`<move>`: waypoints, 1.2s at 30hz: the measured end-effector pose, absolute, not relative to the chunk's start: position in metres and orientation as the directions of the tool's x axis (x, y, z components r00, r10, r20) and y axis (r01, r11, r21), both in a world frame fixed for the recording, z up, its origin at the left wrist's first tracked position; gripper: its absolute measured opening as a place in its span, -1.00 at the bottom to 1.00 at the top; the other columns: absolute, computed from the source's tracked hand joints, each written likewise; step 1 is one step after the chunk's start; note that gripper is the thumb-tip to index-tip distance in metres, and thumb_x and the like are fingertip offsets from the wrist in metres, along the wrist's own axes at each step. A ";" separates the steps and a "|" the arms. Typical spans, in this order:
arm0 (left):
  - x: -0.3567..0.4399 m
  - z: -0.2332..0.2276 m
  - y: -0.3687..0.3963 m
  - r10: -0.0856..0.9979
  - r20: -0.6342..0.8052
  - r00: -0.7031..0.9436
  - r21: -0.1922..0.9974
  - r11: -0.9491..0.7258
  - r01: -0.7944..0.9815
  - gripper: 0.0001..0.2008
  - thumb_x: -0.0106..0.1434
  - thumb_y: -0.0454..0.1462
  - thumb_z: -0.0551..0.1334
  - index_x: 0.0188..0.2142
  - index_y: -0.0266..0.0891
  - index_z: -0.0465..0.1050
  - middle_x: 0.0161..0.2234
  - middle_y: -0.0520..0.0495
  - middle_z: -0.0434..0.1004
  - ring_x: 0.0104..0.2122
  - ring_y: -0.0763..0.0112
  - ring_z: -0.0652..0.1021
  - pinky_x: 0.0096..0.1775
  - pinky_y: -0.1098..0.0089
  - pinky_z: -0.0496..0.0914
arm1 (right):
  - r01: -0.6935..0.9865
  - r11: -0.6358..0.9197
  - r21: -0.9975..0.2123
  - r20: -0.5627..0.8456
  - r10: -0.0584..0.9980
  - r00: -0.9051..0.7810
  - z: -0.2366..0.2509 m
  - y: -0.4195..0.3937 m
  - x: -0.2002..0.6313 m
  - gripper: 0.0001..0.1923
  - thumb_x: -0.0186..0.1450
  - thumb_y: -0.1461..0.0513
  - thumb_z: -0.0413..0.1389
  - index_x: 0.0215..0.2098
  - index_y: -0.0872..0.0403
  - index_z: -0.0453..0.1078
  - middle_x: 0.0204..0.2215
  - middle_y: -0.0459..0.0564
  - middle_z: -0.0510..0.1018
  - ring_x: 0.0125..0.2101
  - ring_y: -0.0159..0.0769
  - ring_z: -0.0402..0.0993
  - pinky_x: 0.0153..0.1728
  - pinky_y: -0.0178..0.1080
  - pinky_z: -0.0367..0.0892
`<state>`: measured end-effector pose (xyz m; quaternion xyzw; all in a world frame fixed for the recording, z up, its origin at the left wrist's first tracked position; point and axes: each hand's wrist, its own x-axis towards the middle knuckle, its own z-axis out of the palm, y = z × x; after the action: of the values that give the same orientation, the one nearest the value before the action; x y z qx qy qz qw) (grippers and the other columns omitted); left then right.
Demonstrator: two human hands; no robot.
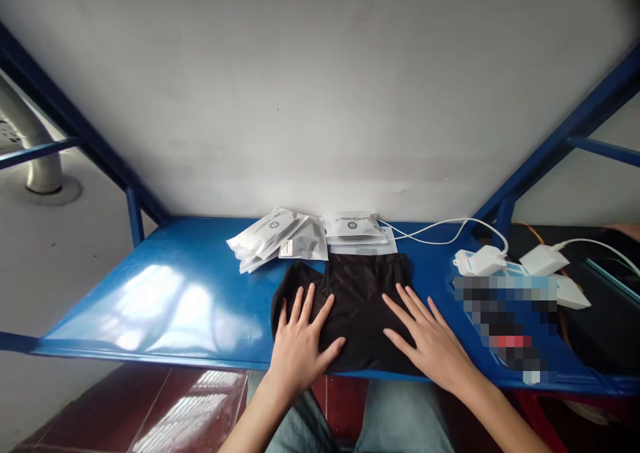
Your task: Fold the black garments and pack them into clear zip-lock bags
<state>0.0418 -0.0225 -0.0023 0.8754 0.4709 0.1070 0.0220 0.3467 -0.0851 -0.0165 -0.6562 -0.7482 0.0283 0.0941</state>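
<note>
A black garment [357, 320], which looks like a pair of shorts, lies on the blue table in front of me. My left hand [303, 336] rests flat on its left part, fingers spread. On the right side of the same cloth lies my right hand [425, 333], palm down with the fingers apart. Neither hand grips anything. A dark cord [326, 283] shows near the garment's upper edge. Just behind it are a white printed package [353, 225] and, further left, several frosted plastic packages [273, 236] in a loose pile.
The blue table [115, 293] meets a pale wall at the back. At right, white chargers [483, 261] sit on a power strip with a white cable [440, 242] running behind the packages. A blurred-out object [510, 320] lies nearby. Blue frame bars [545, 133] rise at both sides.
</note>
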 end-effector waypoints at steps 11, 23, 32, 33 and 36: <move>0.111 0.011 -0.005 0.835 0.160 0.527 0.143 -0.548 0.824 -0.43 0.49 -0.03 0.09 0.43 0.00 0.14 0.46 -0.19 0.07 0.45 -0.05 0.11 0.35 -0.21 0.11 | 0.965 0.080 -0.250 0.181 0.983 -0.035 0.002 -0.059 0.307 -0.36 0.53 -0.08 -0.14 0.50 -0.10 0.02 0.51 0.10 -0.09 0.47 0.07 -0.12 0.37 0.28 -0.01; 0.103 -0.008 -0.005 0.834 0.203 0.514 0.129 -0.543 0.830 -0.39 0.49 0.06 0.02 0.46 0.11 0.04 0.48 -0.06 0.01 0.45 0.00 0.08 0.38 -0.16 0.06 | 0.978 0.074 -0.194 0.173 0.984 -0.040 -0.016 -0.058 0.311 -0.37 0.52 -0.06 -0.09 0.49 -0.10 0.06 0.49 0.12 0.02 0.47 0.03 -0.08 0.40 0.20 -0.04; 0.103 -0.010 -0.003 0.836 0.196 0.512 0.130 -0.539 0.832 -0.39 0.48 0.06 0.02 0.46 0.12 0.04 0.48 -0.04 0.01 0.46 0.00 0.07 0.39 -0.15 0.04 | 0.981 0.056 -0.185 0.145 0.989 -0.029 -0.016 -0.057 0.312 -0.36 0.52 -0.09 -0.13 0.49 -0.13 0.03 0.50 0.08 -0.04 0.48 -0.01 -0.13 0.42 0.15 -0.09; 0.103 -0.010 -0.003 0.838 0.195 0.510 0.129 -0.538 0.833 -0.39 0.48 0.07 0.02 0.46 0.13 0.04 0.48 -0.03 0.01 0.46 0.00 0.07 0.39 -0.14 0.04 | 0.981 0.055 -0.184 0.137 0.990 -0.030 -0.016 -0.057 0.312 -0.36 0.52 -0.09 -0.14 0.49 -0.13 0.03 0.50 0.08 -0.05 0.48 -0.01 -0.13 0.42 0.15 -0.09; 0.103 -0.011 -0.003 0.839 0.197 0.507 0.130 -0.535 0.835 -0.40 0.49 0.07 0.01 0.45 0.13 0.05 0.48 -0.03 0.01 0.46 0.01 0.08 0.39 -0.13 0.03 | 0.982 0.052 -0.183 0.117 0.993 -0.031 -0.015 -0.056 0.311 -0.35 0.52 -0.10 -0.15 0.50 -0.13 0.01 0.51 0.07 -0.06 0.48 -0.03 -0.14 0.42 0.13 -0.11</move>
<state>0.1028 -0.0029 -0.0115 0.8681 0.4820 0.1184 0.0090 0.3113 -0.0562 -0.0152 -0.6880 -0.7174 0.0256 0.1060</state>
